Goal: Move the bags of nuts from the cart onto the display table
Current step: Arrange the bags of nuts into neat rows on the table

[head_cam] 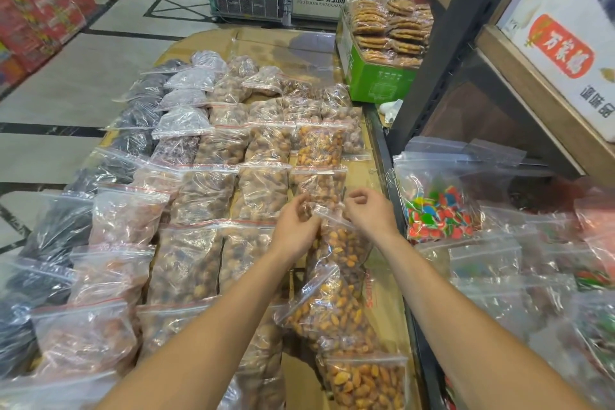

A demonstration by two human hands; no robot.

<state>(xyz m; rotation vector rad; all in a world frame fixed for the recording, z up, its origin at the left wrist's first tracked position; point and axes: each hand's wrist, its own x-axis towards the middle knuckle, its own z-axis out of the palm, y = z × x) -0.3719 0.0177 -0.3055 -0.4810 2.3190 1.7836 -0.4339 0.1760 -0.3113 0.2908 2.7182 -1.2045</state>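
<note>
Evidently both hands are working on one bag [342, 243] of orange-brown nuts in the right-hand column of the table [266, 40]. The left hand [294, 230] curls its fingers round the bag's upper left edge, and the right hand [367, 213] hovers at the upper right corner with fingers loosely bent; whether it actually pinches the plastic cannot be told. Gripping at the top corners likely lets the person square the bag into line with its neighbours, since the contents shift and a soft pouch will not slide neatly from a push.

Elsewhere the bags lie in straight columns sorted by kind, so a shopper can read each sort at a glance: dark ones on the left, pale pinkish ones next, brown nuts in the middle, orange-brown at the right. Each overlaps the next like shingles, which saves room.

All are clear zip pouches with a thin red seal line, glossy and crinkled, lumpy with their fill. Flattened brown cardboard covers the tabletop. A green box [376, 76] of stacked round biscuits stands at the far right corner. Bags of bright candy [436, 213] lie to the right, perhaps on the cart; that is unclear.
</note>
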